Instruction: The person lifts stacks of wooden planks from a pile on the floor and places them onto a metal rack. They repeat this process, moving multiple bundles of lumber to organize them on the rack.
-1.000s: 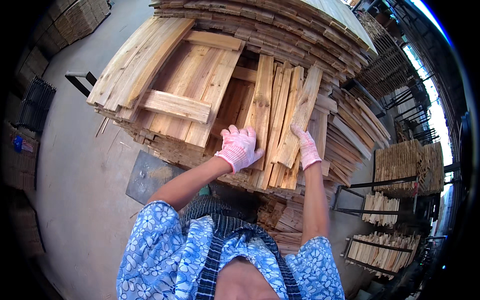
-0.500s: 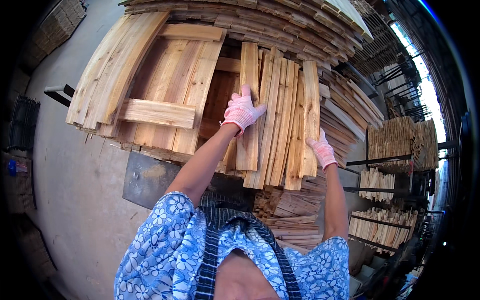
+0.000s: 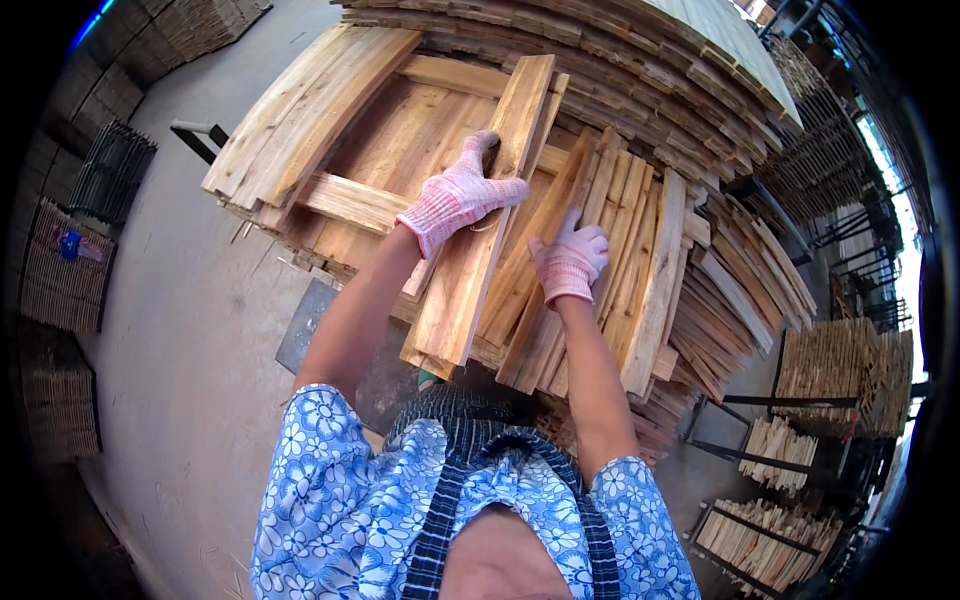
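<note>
Item: left hand (image 3: 460, 195), pink-and-white glove, centre of frame; closed about a pale plank (image 3: 470, 275), thumb across its face, fingers at its left edge.
Item: right hand (image 3: 572, 258), matching glove, just right of centre, apart from the left; rests against the loose planks (image 3: 640, 290), fingers curled; whether it grips one, cannot tell.
Step, as judged: parting planks, one set off leftward from the loose row. Next move, as judged: calls for a steady left hold and the right hand clear of the neighbouring edges.
Position: pale plank slants through centre, lying over a battened panel's right side; panel crossbar (image 3: 350, 203) at centre left.
Adjacent: long boards (image 3: 310, 120), upper left; stacked boards (image 3: 580, 60), top centre; slat pile (image 3: 735, 290), right of centre.
Outlying: racked wood (image 3: 845, 380), right edge; small blue object (image 3: 70, 242), far left.
Markings: no brand, label or writing legible.
</note>
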Demonstrator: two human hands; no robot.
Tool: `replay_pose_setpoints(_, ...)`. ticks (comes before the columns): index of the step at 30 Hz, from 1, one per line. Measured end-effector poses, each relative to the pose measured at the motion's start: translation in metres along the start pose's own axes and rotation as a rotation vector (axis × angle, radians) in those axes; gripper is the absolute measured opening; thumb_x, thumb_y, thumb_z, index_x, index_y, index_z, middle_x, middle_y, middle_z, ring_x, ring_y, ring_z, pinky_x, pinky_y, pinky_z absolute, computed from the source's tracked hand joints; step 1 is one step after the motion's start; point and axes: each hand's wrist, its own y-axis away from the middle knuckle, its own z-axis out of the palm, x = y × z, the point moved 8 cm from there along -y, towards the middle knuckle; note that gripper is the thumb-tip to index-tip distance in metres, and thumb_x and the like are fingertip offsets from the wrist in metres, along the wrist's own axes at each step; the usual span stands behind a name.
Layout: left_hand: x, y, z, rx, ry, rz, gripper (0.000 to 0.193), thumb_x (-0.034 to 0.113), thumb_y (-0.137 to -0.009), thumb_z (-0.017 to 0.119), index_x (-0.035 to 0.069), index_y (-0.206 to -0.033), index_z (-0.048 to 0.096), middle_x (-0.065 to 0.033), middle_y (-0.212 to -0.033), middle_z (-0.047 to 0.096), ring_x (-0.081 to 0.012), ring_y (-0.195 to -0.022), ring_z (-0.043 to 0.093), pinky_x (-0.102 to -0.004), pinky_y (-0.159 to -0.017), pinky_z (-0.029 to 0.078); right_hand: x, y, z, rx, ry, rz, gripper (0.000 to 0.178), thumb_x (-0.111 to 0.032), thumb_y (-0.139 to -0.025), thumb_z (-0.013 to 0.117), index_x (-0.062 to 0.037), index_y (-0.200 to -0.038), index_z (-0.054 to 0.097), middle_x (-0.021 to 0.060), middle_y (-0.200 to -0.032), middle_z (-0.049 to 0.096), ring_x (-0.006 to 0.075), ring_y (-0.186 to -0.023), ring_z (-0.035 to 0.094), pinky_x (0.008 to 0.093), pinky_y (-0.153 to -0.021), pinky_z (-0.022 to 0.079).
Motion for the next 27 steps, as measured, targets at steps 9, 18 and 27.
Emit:
replay_pose_setpoints(9, -0.087, -0.043, -0.148, -0.181, -0.594, -0.253, 0.107, 0.050, -0.081, 0.071, 0.018, -0.167, 0.016, -0.0274, -0.150, 0.048, -0.0406, -0.131, 0.058, -0.0448, -0.107, 0.049, 0.019, -0.002, -0.012, 0.026, -0.332, 0.040, 0.068, -0.042, -0.091, 0.070, -0.0230, -0.152, 0.047, 0.0254, -0.131, 0.054, 0.0419, -0.124, 0.054, 0.0527, -0.102, 0.048)
replay_pose_setpoints(18, 0.016, 0.026, -0.079, 0.062, -0.781, 0.495, 0.082, 0.037, -0.091, 0.072, 0.019, -0.161, 0.034, -0.0270, -0.156, 0.041, -0.0461, -0.144, 0.041, -0.0530, -0.118, 0.037, 0.164, -0.011, -0.067, 0.170, -0.268, 0.205, 0.078, -0.045, -0.086, 0.076, -0.0294, -0.155, 0.044, 0.0202, -0.132, 0.052, 0.0413, -0.125, 0.053, 0.0522, -0.104, 0.049)
replay_pose_setpoints(27, -0.029, 0.012, 0.115, -0.067, -0.419, 0.046, 0.096, 0.054, -0.083, 0.075, 0.009, -0.155, 0.031, -0.0294, -0.150, 0.044, -0.0427, -0.135, 0.050, -0.0505, -0.107, 0.048, 0.202, -0.048, 0.048, -0.061, -0.360, 0.191, 0.093, -0.050, -0.087, 0.071, -0.0250, -0.164, 0.027, 0.0334, -0.160, 0.028, 0.0517, -0.137, 0.046, 0.0522, -0.112, 0.044)
